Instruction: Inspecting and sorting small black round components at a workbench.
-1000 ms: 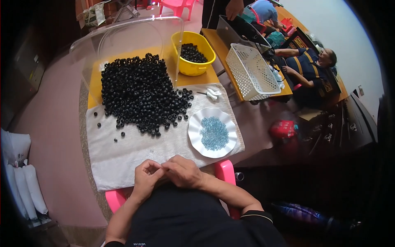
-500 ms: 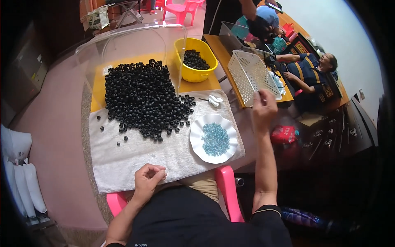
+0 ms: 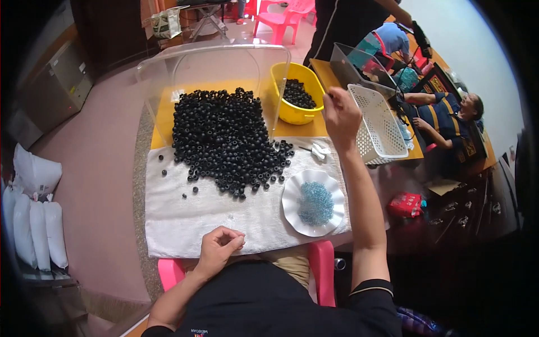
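My left hand (image 3: 220,248) is closed in a pinch at the near edge of the white cloth (image 3: 179,224). What its fingers hold, if anything, is too small to name. Raised at the far right, my right hand (image 3: 343,117) has curled, pinched fingers beside the rim of a yellow tub (image 3: 296,115); I cannot make out anything in them. Black beads (image 3: 222,135) form a wide heap on the cloth, and more black beads (image 3: 297,94) lie in the tub. A white scalloped dish (image 3: 291,212) of small pale-blue beads (image 3: 317,203) sits below my right forearm.
A clear plastic bin (image 3: 216,51) lies tipped behind the bead heap. A small white-handled tool (image 3: 320,151) rests above the dish. To the right, a white perforated basket (image 3: 396,154) stands on another table, where other people sit or stand. Pink chair arms (image 3: 321,272) flank me.
My right hand has moved left, from over the white basket to beside the yellow tub. My left hand keeps its pinch by the cloth's edge. The whole view has shifted.
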Action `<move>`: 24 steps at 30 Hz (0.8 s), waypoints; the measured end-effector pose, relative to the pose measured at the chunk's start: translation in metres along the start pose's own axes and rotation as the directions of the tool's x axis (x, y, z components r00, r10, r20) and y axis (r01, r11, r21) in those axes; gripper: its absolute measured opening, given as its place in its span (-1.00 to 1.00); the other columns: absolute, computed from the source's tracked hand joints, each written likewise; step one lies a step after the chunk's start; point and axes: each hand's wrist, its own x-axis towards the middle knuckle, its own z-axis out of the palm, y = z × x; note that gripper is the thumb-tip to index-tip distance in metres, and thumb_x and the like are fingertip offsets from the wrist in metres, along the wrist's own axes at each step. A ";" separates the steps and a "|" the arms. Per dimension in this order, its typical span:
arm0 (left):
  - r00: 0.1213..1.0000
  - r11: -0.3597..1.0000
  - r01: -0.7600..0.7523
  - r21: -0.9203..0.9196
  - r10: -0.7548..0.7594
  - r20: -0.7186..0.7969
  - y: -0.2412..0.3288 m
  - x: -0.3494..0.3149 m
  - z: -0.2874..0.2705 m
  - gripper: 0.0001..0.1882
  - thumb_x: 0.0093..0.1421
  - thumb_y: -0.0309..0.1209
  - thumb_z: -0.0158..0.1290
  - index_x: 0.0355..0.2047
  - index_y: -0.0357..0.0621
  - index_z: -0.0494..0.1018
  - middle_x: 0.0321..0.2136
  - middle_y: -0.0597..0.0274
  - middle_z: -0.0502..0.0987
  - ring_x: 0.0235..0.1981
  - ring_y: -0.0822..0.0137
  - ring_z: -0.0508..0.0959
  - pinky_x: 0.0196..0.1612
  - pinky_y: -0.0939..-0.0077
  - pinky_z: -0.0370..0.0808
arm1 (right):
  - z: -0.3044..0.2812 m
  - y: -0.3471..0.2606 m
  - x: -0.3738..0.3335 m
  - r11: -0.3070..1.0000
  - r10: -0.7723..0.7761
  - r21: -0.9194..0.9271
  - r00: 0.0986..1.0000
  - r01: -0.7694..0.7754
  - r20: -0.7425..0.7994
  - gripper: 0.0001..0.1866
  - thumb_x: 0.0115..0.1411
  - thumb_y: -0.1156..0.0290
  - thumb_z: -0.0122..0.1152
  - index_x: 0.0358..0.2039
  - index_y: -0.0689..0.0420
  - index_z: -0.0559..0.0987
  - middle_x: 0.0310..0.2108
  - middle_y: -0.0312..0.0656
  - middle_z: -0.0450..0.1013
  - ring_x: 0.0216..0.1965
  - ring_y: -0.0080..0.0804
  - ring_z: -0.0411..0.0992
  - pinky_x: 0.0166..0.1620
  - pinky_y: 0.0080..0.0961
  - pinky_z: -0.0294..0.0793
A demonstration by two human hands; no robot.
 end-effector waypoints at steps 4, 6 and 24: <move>1.000 1.000 0.028 0.010 -0.028 0.001 0.002 0.004 0.003 -0.94 0.23 -0.57 0.11 -0.33 -0.31 0.45 -0.25 0.07 0.57 -0.31 0.45 0.60 -0.19 0.57 0.58 | 0.025 0.030 0.016 0.981 -0.028 -0.189 0.995 0.046 0.096 -0.75 0.10 0.46 0.30 -0.18 0.22 0.59 -0.30 -0.07 0.57 -0.42 -0.31 0.53 -0.27 -0.46 0.51; 1.000 0.998 -0.009 0.057 0.008 0.017 0.002 0.006 0.001 -0.94 0.23 -0.57 0.11 -0.33 -0.32 0.45 -0.24 0.05 0.57 -0.31 0.44 0.59 -0.19 0.58 0.58 | 0.021 0.023 -0.001 0.982 -0.035 -0.181 0.994 0.054 0.103 -0.79 0.10 0.49 0.30 -0.21 0.21 0.59 -0.31 -0.07 0.56 -0.42 -0.34 0.53 -0.27 -0.48 0.51; 0.919 0.960 -0.277 0.032 0.275 -0.282 0.012 0.015 -0.026 -0.93 0.22 -0.61 0.10 -0.30 -0.30 0.43 -0.26 0.11 0.56 -0.34 0.47 0.57 -0.20 0.58 0.56 | 0.021 -0.151 -0.169 0.983 -0.182 0.163 0.348 0.083 0.920 -0.75 0.11 0.30 0.24 -0.21 0.12 0.58 -0.36 -0.17 0.46 -0.31 -0.18 0.51 -0.28 -0.27 0.51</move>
